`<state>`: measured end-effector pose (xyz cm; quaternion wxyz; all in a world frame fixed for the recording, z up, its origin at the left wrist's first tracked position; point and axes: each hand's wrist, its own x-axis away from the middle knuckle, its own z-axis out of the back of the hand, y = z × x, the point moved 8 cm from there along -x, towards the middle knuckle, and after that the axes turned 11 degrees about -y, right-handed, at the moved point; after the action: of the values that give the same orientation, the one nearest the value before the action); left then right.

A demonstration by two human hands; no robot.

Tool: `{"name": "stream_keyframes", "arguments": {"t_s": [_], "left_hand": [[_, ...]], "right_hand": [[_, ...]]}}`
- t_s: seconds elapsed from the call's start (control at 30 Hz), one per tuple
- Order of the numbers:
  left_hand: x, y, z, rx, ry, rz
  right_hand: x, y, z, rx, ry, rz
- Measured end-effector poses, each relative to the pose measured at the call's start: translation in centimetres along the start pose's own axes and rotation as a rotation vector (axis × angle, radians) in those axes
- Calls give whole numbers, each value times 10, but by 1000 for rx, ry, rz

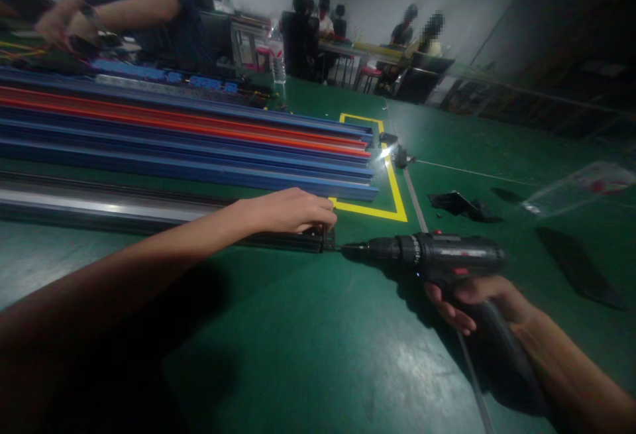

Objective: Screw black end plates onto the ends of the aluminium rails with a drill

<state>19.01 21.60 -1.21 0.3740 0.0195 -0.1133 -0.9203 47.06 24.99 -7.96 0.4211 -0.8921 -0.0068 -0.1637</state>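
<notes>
My right hand [477, 301] is wrapped round the handle of a black cordless drill [457, 255] lying level over the green table. Its long thin bit points left and reaches the end of a dark metal profile [288, 242]; whether the tip touches cannot be made out. My left hand [298, 212] is closed over that same end, fingers bent down onto a small black end piece [328, 238]. The fingertips are partly hidden. From there the profile, with a shiny silver top, runs off to the left under my forearm.
Blue profiles [248, 175] and a red-orange one [238, 130] lie side by side behind, ending inside a yellow tape outline [397, 199]. Black pieces [460, 203] and a clear bottle [581, 189] lie on the right. Another bottle [277, 56] stands farther back. A co-worker [144, 6] works at upper left.
</notes>
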Motion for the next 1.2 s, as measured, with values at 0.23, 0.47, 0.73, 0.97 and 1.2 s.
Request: {"name": "stream_keyframes", "arguments": {"t_s": [0.23,0.47,0.73,0.97,1.2], "left_hand": [[0,-1,0,-22,-17,17],[-1,0,-1,-35,-33,21],[-1,0,-1,-33,-30,14],[-1,1,-1,-37,-25,15],[-1,2,0,-38,-18,16]], "right_hand": [[-3,-2,-2,17,-1,20],[-2,-2,-2,12,-10,14],[-1,-1,-1,3,12,15],[-2,-1,-2,8,-13,5],[-3,-3,-5,-10,-29,12]]}}
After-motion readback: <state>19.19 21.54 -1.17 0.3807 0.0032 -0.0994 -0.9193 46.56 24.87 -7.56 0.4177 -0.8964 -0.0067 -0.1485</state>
